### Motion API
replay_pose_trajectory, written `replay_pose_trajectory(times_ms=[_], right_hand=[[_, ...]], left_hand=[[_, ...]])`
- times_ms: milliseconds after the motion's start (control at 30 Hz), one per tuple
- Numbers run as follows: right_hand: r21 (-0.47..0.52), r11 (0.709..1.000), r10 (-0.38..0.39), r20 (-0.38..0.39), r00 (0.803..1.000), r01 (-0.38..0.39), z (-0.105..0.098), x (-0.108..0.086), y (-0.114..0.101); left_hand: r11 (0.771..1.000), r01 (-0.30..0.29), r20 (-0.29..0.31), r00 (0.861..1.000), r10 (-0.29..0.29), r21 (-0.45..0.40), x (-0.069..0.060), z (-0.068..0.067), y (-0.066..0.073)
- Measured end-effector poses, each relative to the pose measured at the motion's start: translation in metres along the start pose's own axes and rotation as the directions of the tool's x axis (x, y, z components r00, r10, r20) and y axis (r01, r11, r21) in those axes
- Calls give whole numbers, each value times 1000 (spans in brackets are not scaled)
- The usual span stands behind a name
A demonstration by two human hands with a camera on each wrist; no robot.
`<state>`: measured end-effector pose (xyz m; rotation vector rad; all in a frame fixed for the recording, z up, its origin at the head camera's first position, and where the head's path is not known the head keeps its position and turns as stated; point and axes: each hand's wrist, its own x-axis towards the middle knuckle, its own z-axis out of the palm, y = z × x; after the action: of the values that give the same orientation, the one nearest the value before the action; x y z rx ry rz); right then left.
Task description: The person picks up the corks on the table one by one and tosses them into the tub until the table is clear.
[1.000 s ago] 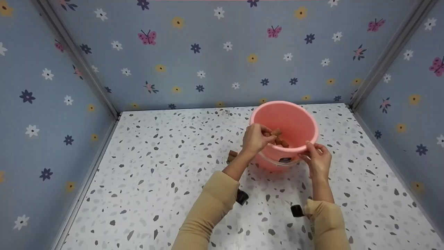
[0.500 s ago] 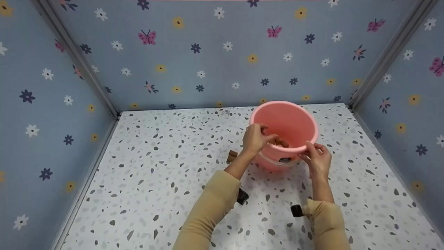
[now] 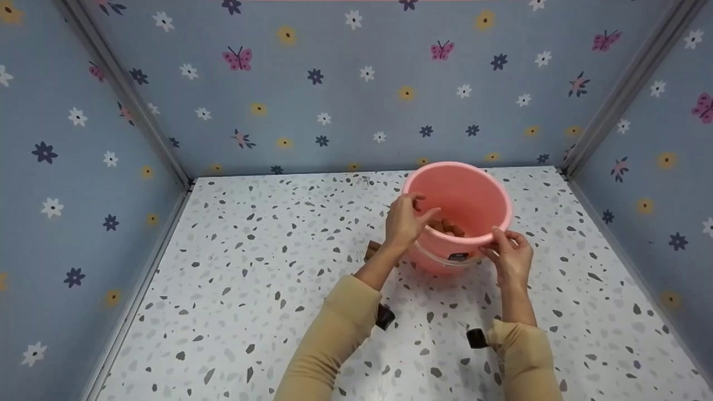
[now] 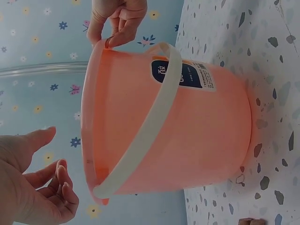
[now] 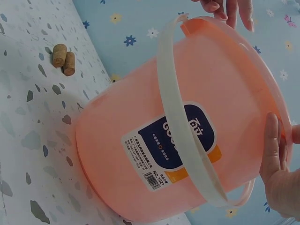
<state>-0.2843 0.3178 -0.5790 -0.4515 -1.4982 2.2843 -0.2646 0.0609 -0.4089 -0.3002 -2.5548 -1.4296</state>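
Observation:
A pink plastic bucket [image 3: 468, 195] stands upright on the speckled surface, its white handle [image 4: 150, 126] hanging against the side. Inside lie several brown corks [image 3: 445, 226], partly hidden by the near rim. My left hand [image 3: 405, 223] is over the bucket's left rim, thumb and fingers apart, with nothing between them in the left wrist view. At the right front of the rim, my right hand [image 3: 513, 259] pinches the edge between thumb and fingers. Two more corks [image 5: 63, 60] lie side by side on the surface left of the bucket, partly behind my left forearm in the head view.
Blue flowered panels [image 3: 362, 83] enclose the speckled white surface [image 3: 250, 278] at the back and both sides. The bucket stands near the back panel, right of centre. Small black devices [image 3: 477, 338] sit at both wrists.
A cork by my left fingertips has dropped into the bucket. The left fingers have spread, and that hand has shifted slightly left. My right hand and the bucket have stayed in place.

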Motion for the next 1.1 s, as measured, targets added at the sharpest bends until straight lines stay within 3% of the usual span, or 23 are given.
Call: replay_pose_trajectory(times_ms=[33, 67, 200, 467, 833, 1100], right_hand=[[0, 1000, -8, -1, 1000, 8, -1, 1, 2], [-34, 999, -33, -24, 999, 32, -10, 17, 17], [-28, 997, -80, -32, 996, 79, -13, 22, 24], [-13, 996, -90, -44, 995, 89, -11, 22, 23], [2, 995, -102, -35, 994, 103, -13, 23, 24], [-15, 996, -86, -40, 996, 85, -12, 23, 25]], left_hand=[[1000, 2, -1, 1000, -2, 2, 0, -1, -1], [1000, 3, -2, 1000, -3, 2, 0, -2, -1], [1000, 1, -18, 1000, -1, -3, 0, -7, -5], [999, -38, -93, 995, 40, 22, -2, -16, -19], [997, 0, -155, 988, 12, 79, -8, -26, -43], [996, 35, -145, 989, -23, 80, -14, -27, -62]])
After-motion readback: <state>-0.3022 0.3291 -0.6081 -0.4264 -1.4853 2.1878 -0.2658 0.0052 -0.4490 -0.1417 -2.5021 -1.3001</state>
